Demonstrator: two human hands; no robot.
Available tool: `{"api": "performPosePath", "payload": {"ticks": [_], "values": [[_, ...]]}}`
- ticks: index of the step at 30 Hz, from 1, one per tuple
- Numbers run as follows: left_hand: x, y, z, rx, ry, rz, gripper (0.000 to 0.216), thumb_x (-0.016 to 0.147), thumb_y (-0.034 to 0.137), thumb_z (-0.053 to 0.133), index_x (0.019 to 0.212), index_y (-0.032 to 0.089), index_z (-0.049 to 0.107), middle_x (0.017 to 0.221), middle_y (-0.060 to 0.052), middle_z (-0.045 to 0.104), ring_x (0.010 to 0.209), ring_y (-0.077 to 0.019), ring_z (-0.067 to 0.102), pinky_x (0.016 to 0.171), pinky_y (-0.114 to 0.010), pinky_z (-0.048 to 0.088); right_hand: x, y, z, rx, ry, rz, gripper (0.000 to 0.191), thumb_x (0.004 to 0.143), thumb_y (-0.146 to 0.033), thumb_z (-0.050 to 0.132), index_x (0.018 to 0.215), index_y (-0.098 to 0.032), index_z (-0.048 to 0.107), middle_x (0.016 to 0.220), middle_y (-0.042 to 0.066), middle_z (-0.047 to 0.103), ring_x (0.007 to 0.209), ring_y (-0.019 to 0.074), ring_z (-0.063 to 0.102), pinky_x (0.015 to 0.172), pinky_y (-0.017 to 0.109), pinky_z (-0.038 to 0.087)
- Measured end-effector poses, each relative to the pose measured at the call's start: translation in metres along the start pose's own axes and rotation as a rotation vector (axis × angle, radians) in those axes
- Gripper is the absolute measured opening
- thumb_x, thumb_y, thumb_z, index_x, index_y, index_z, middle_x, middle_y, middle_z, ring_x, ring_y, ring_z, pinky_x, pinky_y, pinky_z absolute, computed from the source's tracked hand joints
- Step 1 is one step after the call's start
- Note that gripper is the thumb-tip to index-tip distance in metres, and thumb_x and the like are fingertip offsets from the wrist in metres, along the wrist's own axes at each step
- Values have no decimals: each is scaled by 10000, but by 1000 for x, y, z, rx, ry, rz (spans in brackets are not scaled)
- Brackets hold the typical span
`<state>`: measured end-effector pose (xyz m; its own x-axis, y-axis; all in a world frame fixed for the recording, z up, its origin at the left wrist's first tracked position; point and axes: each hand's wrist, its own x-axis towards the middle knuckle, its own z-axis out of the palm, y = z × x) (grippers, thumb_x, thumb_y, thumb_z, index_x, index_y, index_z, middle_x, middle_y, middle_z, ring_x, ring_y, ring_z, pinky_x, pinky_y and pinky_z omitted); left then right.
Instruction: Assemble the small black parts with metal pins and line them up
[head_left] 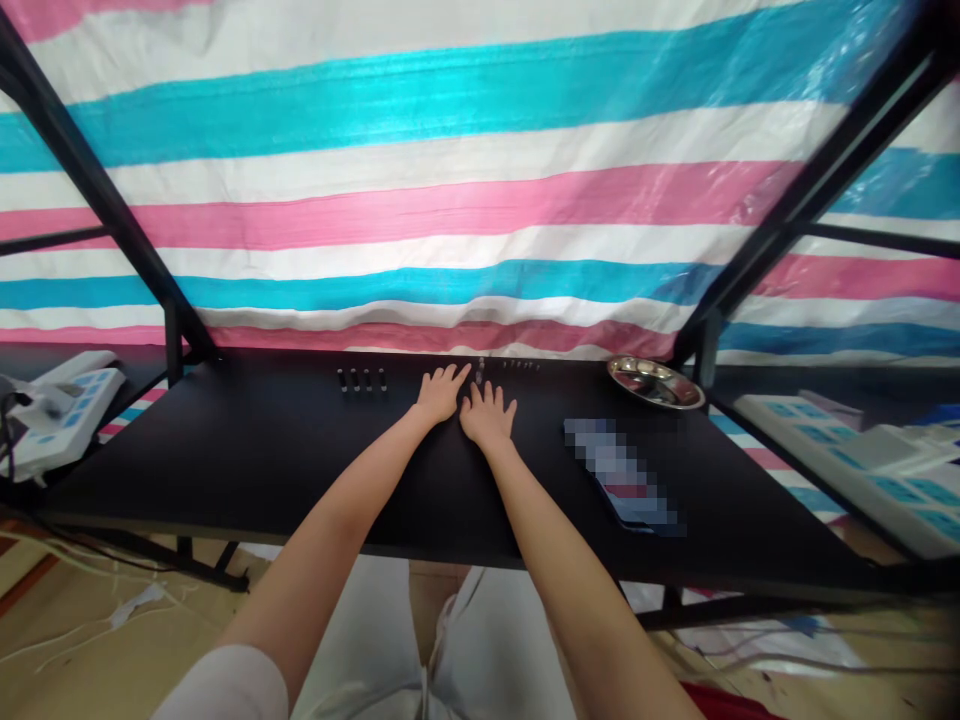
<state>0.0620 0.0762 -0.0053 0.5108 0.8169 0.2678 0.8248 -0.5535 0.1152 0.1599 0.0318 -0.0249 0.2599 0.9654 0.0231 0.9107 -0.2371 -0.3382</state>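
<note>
My left hand [441, 394] lies on the black table [270, 450] with its fingers stretched out and its index finger pointing to the right. Beside it, my right hand [489, 414] rests palm down, fingers spread. Just beyond the fingertips, between both hands, stand small shiny pieces [481, 368], too small to name; I cannot tell whether a finger touches them. To the left of my hands is a row of several short dark cylinders with silvery ends [367, 380]. Several tiny pieces [521, 366] form another row near the back edge, right of my hands.
A round shiny metal dish [655, 384] sits at the back right. Nearer to me lies a flat pixelated object [622, 475]. White devices with blue patches flank the table, one at left [71, 415] and one at right [847, 465]. Behind hangs a striped sheet [450, 210] between black frame posts.
</note>
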Motion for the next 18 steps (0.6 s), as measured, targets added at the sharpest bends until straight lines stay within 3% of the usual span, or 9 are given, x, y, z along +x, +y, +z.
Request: {"api": "performPosePath", "payload": {"ticks": [6,12,18], "values": [[2,-1,-8,-55,105,-25,288,862,244,395,1041,164,606,975,-112,616,953,-223,534,877,-352,346,8,0,-1,-30,-24,-8,550,893,-407,185,1406,-215,232,1485,68,154,1353,291,67,1041,564,36],[-31,-8,-21,-304,224,-155,244,829,290,468,990,191,622,907,-47,647,804,-149,569,768,-252,411,12,0,-1,-19,-16,-23,559,886,-426,193,1401,-216,250,1482,59,166,1351,296,81,1036,578,47],[-73,-25,-29,-540,316,-307,204,763,323,546,867,182,650,753,-13,651,607,-103,535,653,-228,440,13,2,1,-21,-6,-35,562,883,-417,190,1398,-202,259,1473,65,196,1349,292,97,1032,593,53]]}}
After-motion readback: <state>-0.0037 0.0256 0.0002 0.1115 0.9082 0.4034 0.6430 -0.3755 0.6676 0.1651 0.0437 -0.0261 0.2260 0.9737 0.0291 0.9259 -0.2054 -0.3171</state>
